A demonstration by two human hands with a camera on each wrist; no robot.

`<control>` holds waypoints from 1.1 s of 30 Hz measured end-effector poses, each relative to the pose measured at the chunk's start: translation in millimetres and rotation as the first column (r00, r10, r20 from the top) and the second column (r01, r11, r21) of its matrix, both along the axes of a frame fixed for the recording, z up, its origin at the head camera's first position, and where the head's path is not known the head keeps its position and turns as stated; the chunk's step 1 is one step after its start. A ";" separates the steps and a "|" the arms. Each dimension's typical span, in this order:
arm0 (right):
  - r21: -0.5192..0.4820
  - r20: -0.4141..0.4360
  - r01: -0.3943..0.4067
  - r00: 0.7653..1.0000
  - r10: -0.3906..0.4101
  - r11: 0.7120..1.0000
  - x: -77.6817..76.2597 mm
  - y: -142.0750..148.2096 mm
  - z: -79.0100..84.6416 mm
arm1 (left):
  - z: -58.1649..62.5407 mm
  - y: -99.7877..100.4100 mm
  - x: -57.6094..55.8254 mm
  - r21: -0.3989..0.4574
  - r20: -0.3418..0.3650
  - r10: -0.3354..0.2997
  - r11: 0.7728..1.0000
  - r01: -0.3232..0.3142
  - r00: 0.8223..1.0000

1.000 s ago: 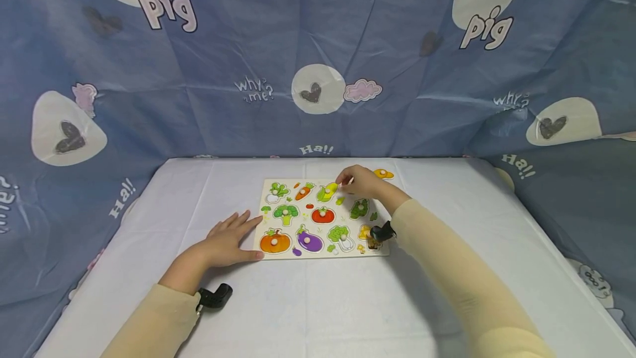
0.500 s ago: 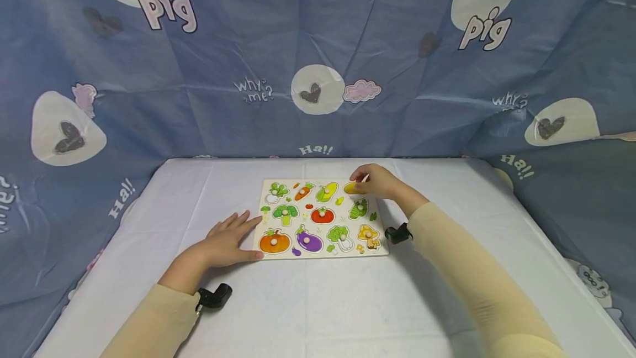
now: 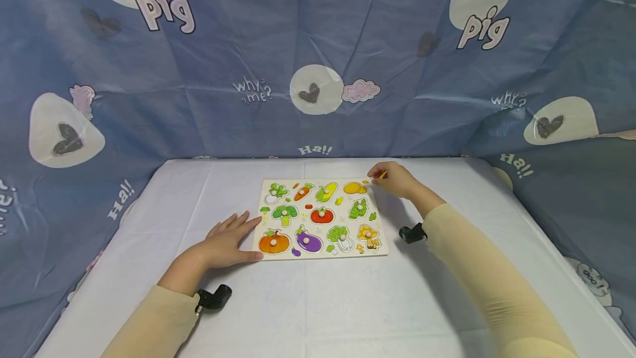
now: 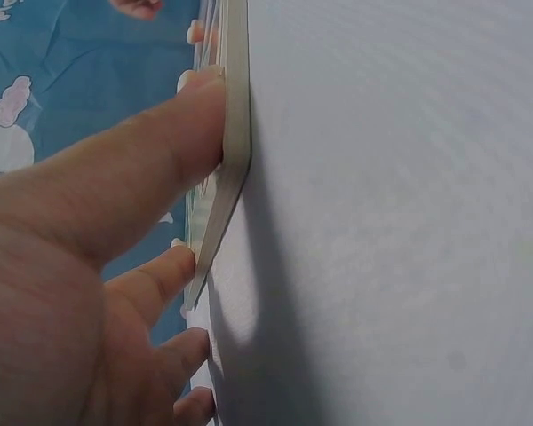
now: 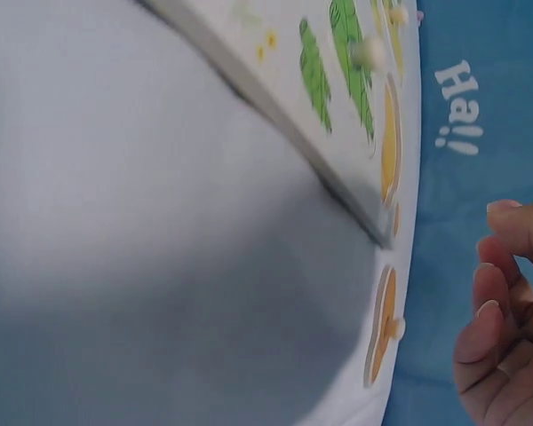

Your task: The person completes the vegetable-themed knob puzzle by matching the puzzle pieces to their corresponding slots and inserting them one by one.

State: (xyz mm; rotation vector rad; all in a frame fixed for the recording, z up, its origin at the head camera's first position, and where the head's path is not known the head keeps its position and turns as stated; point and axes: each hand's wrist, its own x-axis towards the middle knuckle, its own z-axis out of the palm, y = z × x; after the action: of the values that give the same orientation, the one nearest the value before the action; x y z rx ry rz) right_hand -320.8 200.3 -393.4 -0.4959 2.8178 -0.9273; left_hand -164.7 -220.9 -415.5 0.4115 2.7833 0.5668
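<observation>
A wooden vegetable puzzle board (image 3: 298, 256) with several knobbed pieces lies on the white table. My left hand (image 3: 226, 242) is at its left edge with fingers spread; in the left wrist view the thumb (image 4: 160, 151) and one finger touch the board's edge. Beyond the board's back right corner, my right hand (image 3: 397, 179) is over a yellow-orange knobbed puzzle piece (image 5: 382, 333) that lies on the table. The right wrist view has the loosely bent fingers apart from this piece, with nothing in them. A yellow potato-shaped slot (image 3: 355, 188) without a knob shows at the board's back right.
The white cloth (image 3: 308, 303) spreads over the table on all sides of the board. Behind and beside it hangs a blue patterned curtain (image 3: 238, 126). Each wrist carries a small black camera, such as the one on the left wrist (image 3: 215, 297).
My right hand has moved right, from beside the corn piece, across the potato slot, to the loose yellow-orange piece. My left hand stays at the board's edge.
</observation>
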 end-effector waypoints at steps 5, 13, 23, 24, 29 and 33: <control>-0.005 0.005 0.034 0.999 -0.034 0.999 -2.6 10.5 -2.8 | -1.6 -0.1 -0.6 -0.003 -0.001 -0.002 1.000 0.002 1.000; -0.016 0.017 0.105 0.994 -0.105 0.994 -9.8 25.1 -13.9 | -2.5 0.0 -2.0 -0.008 0.006 0.001 1.000 -0.001 1.000; -0.066 0.037 0.237 0.971 -0.235 0.969 -24.4 30.8 -28.5 | -2.7 -0.4 -1.1 0.003 0.005 0.003 1.000 -0.003 1.000; -0.071 0.038 0.250 0.968 -0.248 0.966 -26.3 31.3 -30.0 | -2.1 0.0 -1.0 0.004 0.007 0.005 1.000 -0.005 1.000; -0.104 0.043 0.292 0.956 -0.289 0.951 -35.3 31.6 -36.1 | 1.3 1.8 -1.0 0.003 0.009 0.007 1.000 -0.007 1.000; -0.116 0.053 0.287 0.958 -0.283 0.951 -40.7 27.9 -38.2 | 2.7 2.1 -0.8 -0.001 0.019 0.008 1.000 -0.008 1.000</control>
State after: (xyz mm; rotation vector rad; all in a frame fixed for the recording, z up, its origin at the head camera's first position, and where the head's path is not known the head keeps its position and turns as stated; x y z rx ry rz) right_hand -361.4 228.2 -431.6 -0.0810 2.8605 -1.1526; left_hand -165.5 -218.8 -412.8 0.3929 2.7687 0.5681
